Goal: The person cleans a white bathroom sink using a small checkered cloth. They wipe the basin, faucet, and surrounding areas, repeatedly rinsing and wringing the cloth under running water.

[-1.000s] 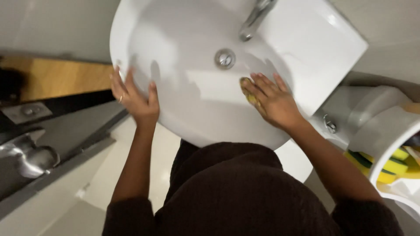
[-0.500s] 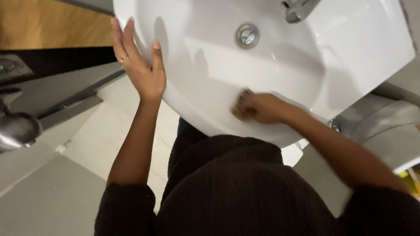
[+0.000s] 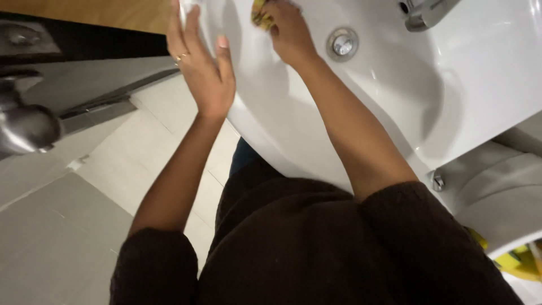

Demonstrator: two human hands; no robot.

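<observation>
A white wash basin [image 3: 474,96] fills the upper right of the head view, with a round metal drain [image 3: 342,42] and a chrome tap [image 3: 423,12] at the top edge. My right hand [image 3: 288,31] is closed on a yellow sponge [image 3: 258,14] and presses it against the basin's inner left side, just left of the drain. My left hand [image 3: 200,68] lies flat with fingers together on the basin's outer left rim; it wears a ring and holds nothing. My dark sleeves and torso cover the lower middle.
Pale floor tiles [image 3: 62,226] lie at the lower left. A metal door handle [image 3: 25,127] juts in at the left edge, below a dark door edge. A white toilet [image 3: 497,203] stands at the right, with something yellow [image 3: 519,262] beside it.
My right hand has swept the sponge from the basin's near right side across to its left side past the drain. The view has shifted right and closer; my left hand stays on the rim.
</observation>
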